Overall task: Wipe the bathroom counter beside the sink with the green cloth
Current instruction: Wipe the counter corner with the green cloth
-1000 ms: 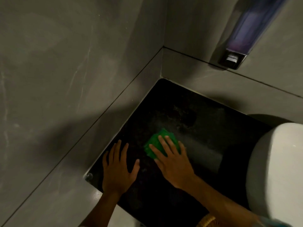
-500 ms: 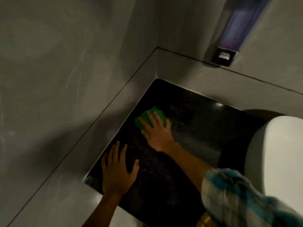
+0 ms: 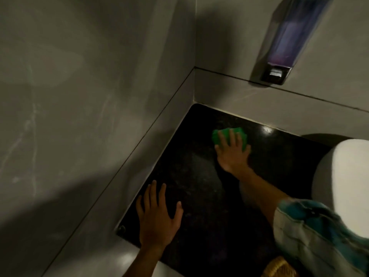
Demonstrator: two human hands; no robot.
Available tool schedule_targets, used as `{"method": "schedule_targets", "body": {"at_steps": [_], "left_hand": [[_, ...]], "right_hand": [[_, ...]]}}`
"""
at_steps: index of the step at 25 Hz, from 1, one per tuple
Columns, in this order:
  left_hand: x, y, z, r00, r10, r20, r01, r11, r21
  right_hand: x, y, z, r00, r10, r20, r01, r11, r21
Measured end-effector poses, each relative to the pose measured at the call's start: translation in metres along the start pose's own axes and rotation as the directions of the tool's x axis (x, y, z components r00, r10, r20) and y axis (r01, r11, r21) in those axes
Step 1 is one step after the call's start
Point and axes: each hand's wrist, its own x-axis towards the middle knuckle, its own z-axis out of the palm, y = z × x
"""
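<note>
The green cloth [image 3: 219, 134] lies flat on the black speckled counter [image 3: 199, 176], near its far corner where the two grey walls meet. My right hand [image 3: 232, 151] presses down on the cloth with spread fingers, covering its near half. Flat on the counter's near left edge rests my left hand [image 3: 157, 214], fingers apart, holding nothing. At the right edge stands the white sink [image 3: 343, 176], beside the counter.
A soap dispenser [image 3: 283, 48] with purple liquid hangs on the back wall above the counter. Grey wall tiles close the counter on the left and at the back. A woven yellow item [image 3: 279, 266] shows at the bottom edge. A small round fitting [image 3: 121, 229] sits at the counter's near left corner.
My right hand has slid the green cloth away from me, from the counter's middle toward the far corner and then rightward along the back. My left hand has stayed in place.
</note>
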Motion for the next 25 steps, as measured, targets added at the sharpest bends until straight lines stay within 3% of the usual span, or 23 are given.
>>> {"method": "schedule_targets", "body": {"at_steps": [2, 4, 6, 8, 9, 12, 16, 19, 22, 24, 25], "left_hand": [[-0.025, -0.008, -0.022, 0.998, 0.058, -0.04, -0.059, 0.998, -0.015], [-0.023, -0.021, -0.025, 0.997, -0.047, -0.065, 0.036, 0.986, -0.163], [-0.043, -0.053, -0.025, 0.98, -0.084, -0.181, 0.045, 0.977, -0.208], [-0.072, -0.078, -0.032, 0.97, -0.023, -0.241, -0.015, 0.987, -0.158], [-0.08, -0.083, -0.035, 0.974, 0.022, -0.224, -0.058, 0.986, -0.154], [-0.068, -0.059, -0.038, 0.984, 0.166, -0.068, -0.175, 0.975, -0.14], [-0.039, -0.019, -0.023, 0.956, 0.29, 0.041, -0.284, 0.952, -0.111], [-0.033, -0.021, -0.015, 0.951, 0.29, 0.111, -0.283, 0.956, -0.08], [-0.038, -0.021, -0.014, 0.948, 0.293, 0.12, -0.289, 0.956, -0.051], [-0.038, -0.016, -0.016, 0.952, 0.279, 0.125, -0.273, 0.96, -0.06], [-0.037, -0.015, -0.016, 0.954, 0.268, 0.132, -0.262, 0.963, -0.061]], "right_hand": [[-0.059, -0.051, 0.014, 0.978, -0.205, -0.031, 0.202, 0.977, -0.074], [-0.087, -0.098, 0.035, 0.919, -0.395, 0.021, 0.395, 0.914, -0.096], [-0.127, -0.128, 0.053, 0.823, -0.553, 0.131, 0.565, 0.82, -0.093], [-0.181, -0.122, 0.058, 0.735, -0.659, 0.158, 0.677, 0.727, -0.115], [-0.209, -0.111, 0.057, 0.738, -0.653, 0.173, 0.674, 0.729, -0.122], [-0.232, -0.057, 0.048, 0.853, -0.496, 0.162, 0.515, 0.851, -0.105], [-0.147, 0.025, 0.015, 0.994, -0.113, -0.005, 0.113, 0.99, -0.086], [-0.112, 0.063, -0.007, 0.978, 0.208, -0.022, -0.207, 0.978, 0.025], [-0.138, 0.049, 0.009, 0.895, 0.445, -0.015, -0.438, 0.886, 0.155], [-0.176, 0.006, 0.031, 0.881, 0.474, 0.013, -0.47, 0.869, 0.157], [-0.193, -0.019, 0.044, 0.913, 0.407, 0.014, -0.404, 0.903, 0.148]]}}
